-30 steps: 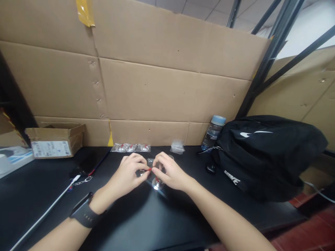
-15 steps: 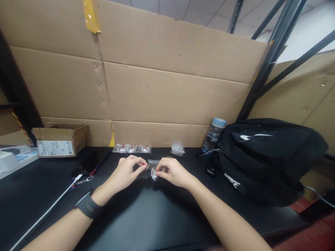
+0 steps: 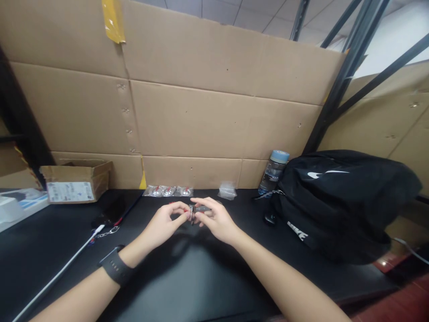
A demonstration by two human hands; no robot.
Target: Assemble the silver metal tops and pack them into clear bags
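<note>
A: How are the person's arms posed?

B: Both forearms reach in from the lower corners and slant toward each other, so the hands meet low over the middle of the black table (image 3: pixel 201 277). The left hand (image 3: pixel 167 220) points inward with its wrist bent slightly, a dark wristwatch (image 3: pixel 115 267) just behind it. The right hand (image 3: pixel 217 221) mirrors it, its back toward the viewer and its fingers arched forward.

A: And the grip on each side?

B: The left thumb and forefinger are pinching a small shiny piece (image 3: pixel 191 213) by its near side. The right thumb and fingers curl in at the opposite side, close against it; whether they pinch it too, one cannot tell, because the fingers overlap there.

A: Where exactly is that piece, and how does it look?

B: It sits between the two sets of fingertips, in front of the three wrapped discs (image 3: pixel 168 191) lying in a row by the cardboard wall (image 3: pixel 187 125). It shows as a narrow, bright, curved edge, with touches of red and darker patches beside it. Most of its surface is covered by the fingers, and the finer detail is too small to read.

A: Anything else near the right hand?

B: Some clear packets (image 3: pixel 227 191) lie beyond it, apart from the fingers.
</note>
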